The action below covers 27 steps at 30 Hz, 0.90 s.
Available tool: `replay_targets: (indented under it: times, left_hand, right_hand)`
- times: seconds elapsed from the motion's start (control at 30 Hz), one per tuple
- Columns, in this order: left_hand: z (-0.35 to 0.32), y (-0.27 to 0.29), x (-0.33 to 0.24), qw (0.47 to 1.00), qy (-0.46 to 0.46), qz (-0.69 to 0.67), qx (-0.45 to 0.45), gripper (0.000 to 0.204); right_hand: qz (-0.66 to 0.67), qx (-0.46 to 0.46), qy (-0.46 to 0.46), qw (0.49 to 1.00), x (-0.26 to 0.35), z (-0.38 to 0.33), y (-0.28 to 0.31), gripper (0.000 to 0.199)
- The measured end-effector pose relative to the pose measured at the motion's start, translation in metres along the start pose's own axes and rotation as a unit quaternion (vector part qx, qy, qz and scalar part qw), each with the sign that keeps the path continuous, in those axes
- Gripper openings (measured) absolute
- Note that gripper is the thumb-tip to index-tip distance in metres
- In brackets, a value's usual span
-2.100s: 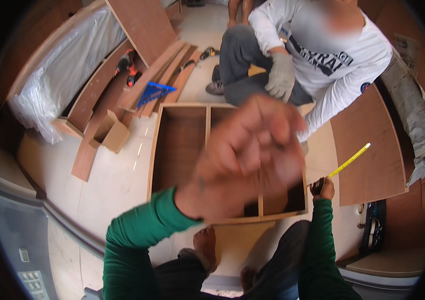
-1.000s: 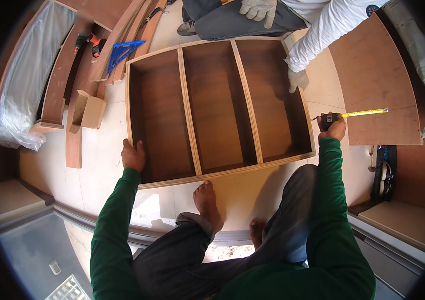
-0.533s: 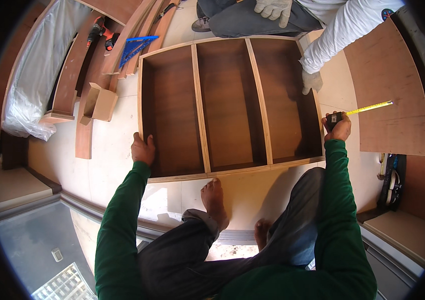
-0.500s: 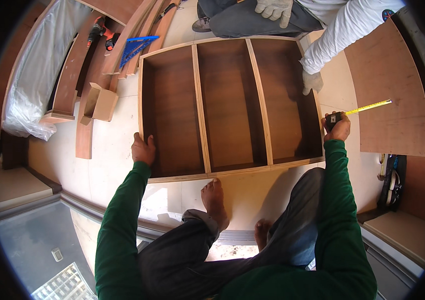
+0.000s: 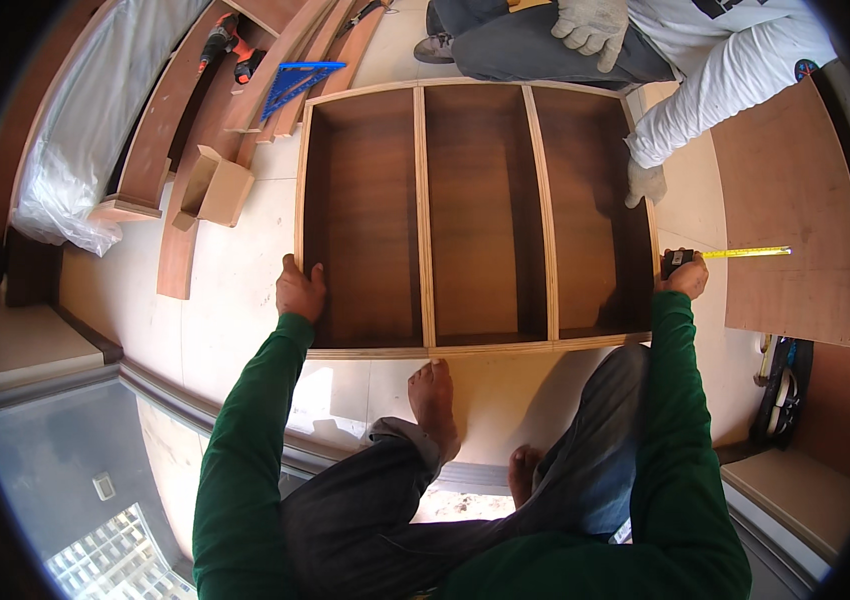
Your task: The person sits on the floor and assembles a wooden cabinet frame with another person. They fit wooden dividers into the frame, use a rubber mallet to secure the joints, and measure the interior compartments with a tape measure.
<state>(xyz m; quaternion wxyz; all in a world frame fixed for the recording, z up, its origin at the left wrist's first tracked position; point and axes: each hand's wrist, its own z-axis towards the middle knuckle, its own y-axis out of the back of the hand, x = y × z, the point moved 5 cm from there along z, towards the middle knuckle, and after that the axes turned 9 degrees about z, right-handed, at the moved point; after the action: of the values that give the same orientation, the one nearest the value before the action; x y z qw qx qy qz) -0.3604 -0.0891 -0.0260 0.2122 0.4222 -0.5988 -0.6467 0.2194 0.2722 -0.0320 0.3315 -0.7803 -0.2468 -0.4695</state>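
Since the earlier frames almost nothing has moved: both hands stay on the wooden cabinet frame (image 5: 475,215), and only the view has shifted a little. This frame lies flat on the pale floor (image 5: 235,300), open side up, with three compartments whose dividers run away from the person. Its long axis goes from left to right, between the two hands. The left hand (image 5: 300,290) grips the left side panel near the front corner, the fingers curled over its edge. The right hand (image 5: 685,275) rests at the right side panel and is closed around a tape measure (image 5: 680,262); its yellow blade (image 5: 745,253) goes out to the right, over a brown board (image 5: 795,210). A bare foot (image 5: 433,395) touches the front edge. Across the frame, a co-worker's gloved hand (image 5: 645,183) rests at the right panel.
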Motion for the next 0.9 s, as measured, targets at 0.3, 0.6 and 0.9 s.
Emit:
replay_targets:
  times: [0.3,0.6,0.9]
  left_hand:
    - [-0.004,0.005,-0.002,1.000,0.018,0.016,0.006,0.049]
    - [0.000,0.000,0.003,1.000,0.011,0.006,0.001,0.045]
    - [-0.002,0.001,0.001,1.000,0.010,0.009,-0.002,0.048]
  right_hand:
    - [0.019,0.054,-0.043,0.997,-0.013,0.018,0.004,0.019]
    - [0.025,0.067,-0.046,0.996,-0.011,0.009,0.000,0.017]
    - [0.029,0.067,-0.055,0.996,-0.013,0.013,0.002,0.019]
